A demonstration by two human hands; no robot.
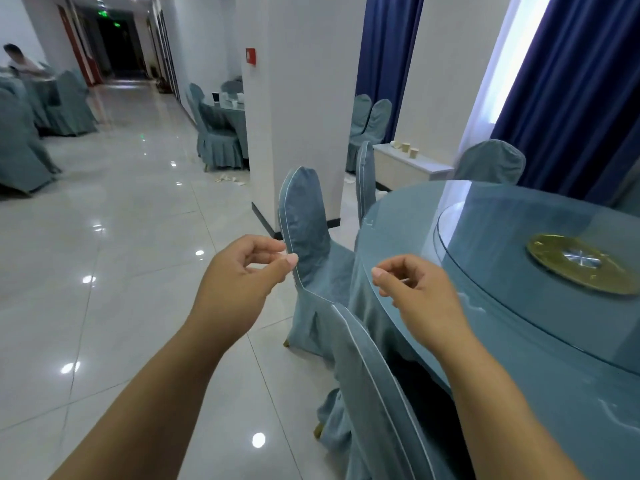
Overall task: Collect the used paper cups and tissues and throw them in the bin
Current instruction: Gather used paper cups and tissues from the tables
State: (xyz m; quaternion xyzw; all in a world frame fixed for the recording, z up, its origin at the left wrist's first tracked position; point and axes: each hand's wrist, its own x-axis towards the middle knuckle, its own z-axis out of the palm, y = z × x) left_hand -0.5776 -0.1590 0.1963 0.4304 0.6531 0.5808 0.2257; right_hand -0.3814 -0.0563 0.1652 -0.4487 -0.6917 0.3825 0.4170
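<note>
Both my hands are held out in front of me with loosely curled fingers and hold nothing. My left hand (242, 271) hovers over the floor, just left of a covered chair (308, 230). My right hand (412, 289) hangs over the near rim of the round glass-topped table (485, 341). Paper cups (407, 148) stand on a white side cabinet (412, 168) by the curtain. Crumpled tissues and cups (230, 179) lie on the floor at the foot of the white pillar. More white scraps (381, 195) lie on the floor beside the cabinet. No bin is in view.
A gold turntable hub (581, 261) sits on the table's glass lazy Susan. Covered chairs (374, 393) ring the table. The white pillar (294, 116) stands ahead. Another table with white items (228, 102) is behind it. A person (20, 62) leans over a far-left table. A glossy tiled floor (121, 220) stretches left.
</note>
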